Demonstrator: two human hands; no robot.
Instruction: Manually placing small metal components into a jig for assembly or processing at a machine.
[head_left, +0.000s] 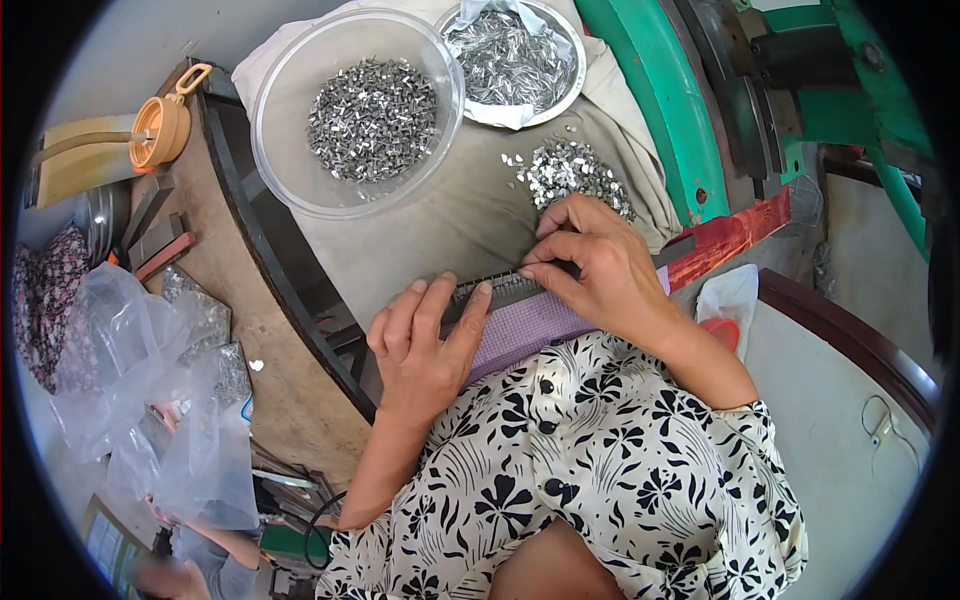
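Observation:
A narrow dark strip with a row of small metallic bits along it [508, 281] lies in front of my torso, at the near edge of the cloth. My left hand [420, 345] grips its left end, thumb on the near side and fingers on the far side. The thumb and forefinger of my right hand [600, 265] are pinched together over its right part; whatever is between them is too small to make out. Just beyond my right hand lies a loose heap of small shiny metal pieces [578, 175]. Purple textured material [525, 332] lies under my hands.
A clear plastic tub [270, 150] of short metal pieces stands on the beige cloth [430, 225]. Behind it, a metal bowl [578, 85] holds thin metal pins. Green machinery [660, 110] borders the right; plastic bags [130, 350] and an orange container [160, 132] are left. Another person's arm [225, 540] shows lower left.

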